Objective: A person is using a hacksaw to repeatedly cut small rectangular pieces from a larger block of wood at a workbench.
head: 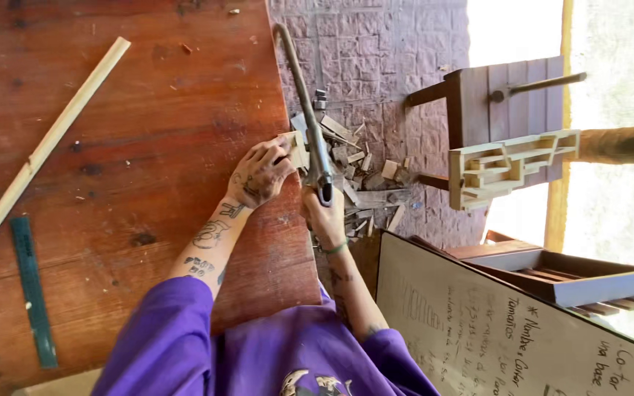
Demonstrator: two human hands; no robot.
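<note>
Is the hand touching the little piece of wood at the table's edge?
Touching. The head view shows the left hand pressing its fingers down on the small wood piece at the table edge, no gap between them.

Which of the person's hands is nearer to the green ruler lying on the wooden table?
Left. The left hand is at the table's edge, on the same side as the green ruler. The right hand grips the hacksaw beyond that edge, farther away.

Two hands work at the table edge: the left hand [260,174] and the right hand [324,216]. One hacksaw [310,125]. One long wooden strip [42,150] and one green ruler [33,290] lie on the left. One pale wooden frame [511,165] stands far right. One written board [508,330] leans near right. Wood offcuts [365,172] lie in a heap (too jumbled to count).
</note>
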